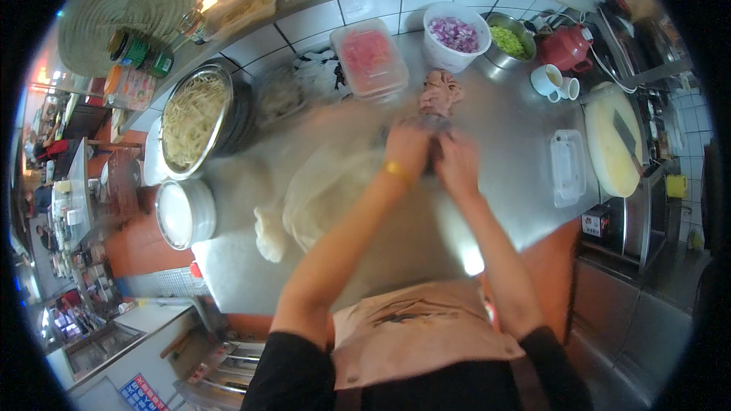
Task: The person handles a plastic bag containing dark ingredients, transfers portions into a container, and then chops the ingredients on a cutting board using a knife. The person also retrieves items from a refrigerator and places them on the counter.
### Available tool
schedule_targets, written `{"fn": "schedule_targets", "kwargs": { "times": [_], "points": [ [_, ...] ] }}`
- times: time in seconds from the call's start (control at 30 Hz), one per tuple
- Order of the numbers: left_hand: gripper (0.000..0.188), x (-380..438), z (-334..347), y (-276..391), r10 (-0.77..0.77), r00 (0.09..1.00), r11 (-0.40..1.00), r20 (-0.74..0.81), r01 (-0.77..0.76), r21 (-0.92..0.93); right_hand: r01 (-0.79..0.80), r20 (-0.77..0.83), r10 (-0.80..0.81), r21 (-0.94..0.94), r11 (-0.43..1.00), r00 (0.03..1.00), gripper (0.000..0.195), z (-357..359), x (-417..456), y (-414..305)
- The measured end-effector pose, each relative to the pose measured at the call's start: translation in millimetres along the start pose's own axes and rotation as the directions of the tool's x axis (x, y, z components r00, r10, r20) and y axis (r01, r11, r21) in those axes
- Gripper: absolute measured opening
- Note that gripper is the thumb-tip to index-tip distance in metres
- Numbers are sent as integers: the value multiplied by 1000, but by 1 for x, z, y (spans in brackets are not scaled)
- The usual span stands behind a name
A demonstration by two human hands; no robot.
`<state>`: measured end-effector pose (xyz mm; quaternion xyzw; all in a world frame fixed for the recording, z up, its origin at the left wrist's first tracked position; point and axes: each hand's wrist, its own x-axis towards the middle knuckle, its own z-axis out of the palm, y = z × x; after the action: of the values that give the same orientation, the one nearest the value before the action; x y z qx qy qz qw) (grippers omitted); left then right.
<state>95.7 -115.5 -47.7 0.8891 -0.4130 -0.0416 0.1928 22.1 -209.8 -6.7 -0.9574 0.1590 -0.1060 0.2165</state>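
Note:
My left hand (406, 145), with a yellow band at the wrist, and my right hand (458, 164) are close together over the steel worktop (502, 171). Both are curled around a dark grey bundle (432, 122), blurred and partly covered by the fingers. Folded pinkish meat (440, 93) lies directly beyond it; whether the two are joined cannot be made out. Left of my left forearm spreads a pale translucent sheet (320, 197), apparently plastic. A crumpled white piece (268, 234) rests beside that sheet.
Along the back stand a pink-filled plastic box (370, 57), a tub of chopped red onion (457, 37) and a steel pot of chopped greens (508, 43). Noodle-like strands fill a bowl (194, 120) at left, near stacked plates (183, 214). A cleaver (625, 134) lies on the right-hand cutting board (611, 154).

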Motion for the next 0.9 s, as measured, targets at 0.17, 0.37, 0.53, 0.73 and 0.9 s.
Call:
{"fn": "schedule_targets", "kwargs": {
  "times": [0.17, 0.37, 0.53, 0.73, 0.9],
  "points": [
    [9, 0, 9, -16, -83, 986, 951, -143, 36, -306, 8, -136, 12, 140, 990, 991, 15, 6, -4, 4],
    [9, 4, 13, -25, -54, 986, 874, -160, -31, -485, -32, -112, 78, 364, 931, 991, 14, 8, 5, 15],
    [10, -1, 16, -29, -108, 980, 892, -168, 21, -451, 73, -96, -58, 163, 984, 994, 10, 11, 5, 15],
    [13, -2, 5, -23, -224, 969, 653, 100, 226, -722, -1, -161, 35, 211, 978, 986, 7, 17, 3, 16],
    [16, -10, -5, -20, -125, 983, 617, 134, 183, -765, 0, -112, 14, 130, 991, 994, 6, 20, 9, 19]
  ]
}}
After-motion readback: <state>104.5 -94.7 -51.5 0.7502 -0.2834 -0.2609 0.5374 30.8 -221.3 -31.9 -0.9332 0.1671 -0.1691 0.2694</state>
